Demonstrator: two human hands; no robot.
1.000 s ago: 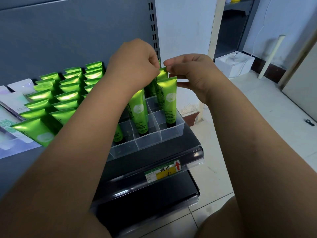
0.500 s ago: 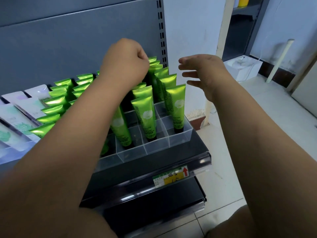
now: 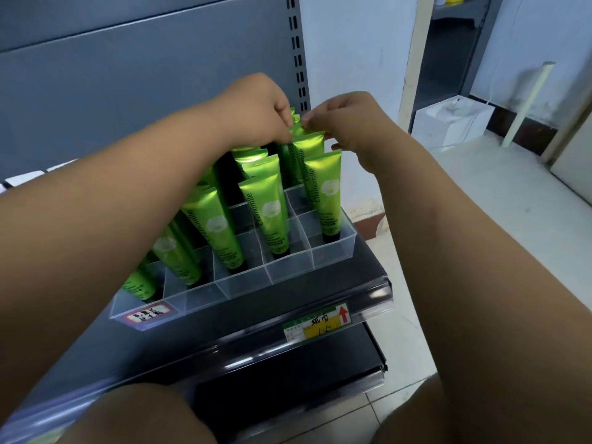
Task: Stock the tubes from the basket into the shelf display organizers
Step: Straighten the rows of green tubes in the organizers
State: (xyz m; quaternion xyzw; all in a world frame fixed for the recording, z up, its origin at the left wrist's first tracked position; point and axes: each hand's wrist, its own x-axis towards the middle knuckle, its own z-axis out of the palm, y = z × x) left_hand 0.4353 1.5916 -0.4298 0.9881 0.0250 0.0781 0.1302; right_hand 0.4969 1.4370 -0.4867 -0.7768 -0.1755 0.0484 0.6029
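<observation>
At the far left edge, a few flat white packets (image 3: 25, 178) peek out above the left forearm, against the matte grey back panel (image 3: 128, 75). On the dark shelf (image 3: 256, 312) sits a clear hard-plastic organizer (image 3: 243, 285), its thin walls dividing it into square cells, with a red-bordered sticker (image 3: 148, 315) on the front left corner. Glossy green tubes (image 3: 272, 216) stand cap-down in the cells, leaning back, their flat crimped tops fanned upward; open room shows between the tube bases and the organizer's front wall.

The left hand (image 3: 256, 110) reaches over the rear rows with fingers curled, pinching the left corner of the held tube (image 3: 309, 145), the second from the front in the rightmost column. The right hand (image 3: 352, 123) meets it from the other side, thumb and forefinger nipped tight on the same crimped top edge. The tube's lower end is hidden behind the front tube.

Just behind the hands runs the slotted upright (image 3: 299, 59). The organizer's right wall lies near the shelf's right end, where a glossy rail carries a green and yellow price tag (image 3: 317, 325). Further right lies pale tiled floor (image 3: 416, 283), well apart a white box (image 3: 448, 123) and a leaning white rod (image 3: 528, 104)
</observation>
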